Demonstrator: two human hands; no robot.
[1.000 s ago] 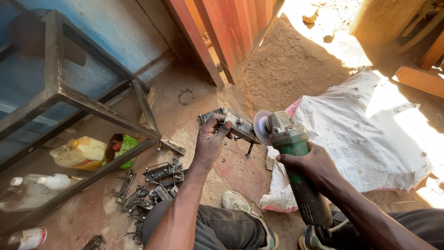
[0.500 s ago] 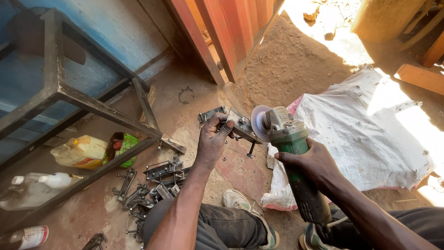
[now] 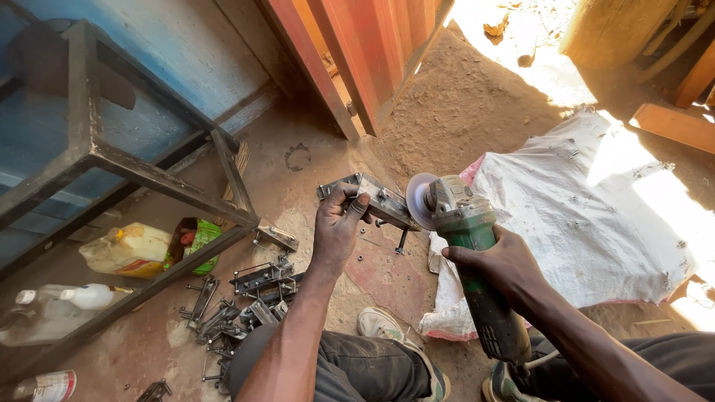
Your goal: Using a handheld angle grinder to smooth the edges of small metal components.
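Head camera, looking down: nearest me, my bent knee in dark trousers [image 3: 350,365] and a pale worn shoe [image 3: 381,324] sit at the bottom edge, leaving little free ground between them and the heap of small grey metal brackets [image 3: 246,298] to the left. My right hand [image 3: 506,264] wraps all its fingers tight around the green-bodied angle grinder [image 3: 477,268], whose long axis runs from lower right up to upper left, the grey disc [image 3: 418,201] facing the work. My left hand [image 3: 339,223] curls its fingers over the near end of the flat grey metal hinge plate [image 3: 380,201], thumb hooked on top; the plate is held above the reddish dirt floor [image 3: 387,275], its length slanting from upper left down to the disc, which it meets or nearly meets. Compared with half a second ago, the disc sits slightly lower against the plate. To the left stands a dark steel angle-iron frame [image 3: 149,171]; to the right lies a white woven sack [image 3: 566,216]. Beyond, open sandy ground [image 3: 469,104] reaches a red metal door [image 3: 357,52].
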